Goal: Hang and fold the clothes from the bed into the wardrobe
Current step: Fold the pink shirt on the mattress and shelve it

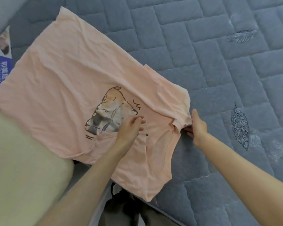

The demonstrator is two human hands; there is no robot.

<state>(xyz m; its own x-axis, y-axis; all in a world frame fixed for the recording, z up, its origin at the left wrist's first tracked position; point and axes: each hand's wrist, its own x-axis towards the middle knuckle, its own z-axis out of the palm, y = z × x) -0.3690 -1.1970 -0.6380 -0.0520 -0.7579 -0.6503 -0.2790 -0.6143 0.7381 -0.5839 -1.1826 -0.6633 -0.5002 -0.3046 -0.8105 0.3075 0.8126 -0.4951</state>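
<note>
Since the shirt point(64, 70) stretches away up-left across the bed point(219, 62), the right hand point(197, 126) pinches its sleeve point(178, 110); the left hand point(131, 128) rests loose-fingered mid-chest.

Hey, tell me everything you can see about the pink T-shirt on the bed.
The pink T-shirt is pale, soft, cotton-looking and wrinkled. It lies front up and diagonally on the grey quilted bedspread, with the hem far away and the neckline near the person. A cartoon animal print covers the chest. One sleeve is folded in over the front. The left hand rests beside the print, and the right hand holds the other sleeve's edge.
</note>
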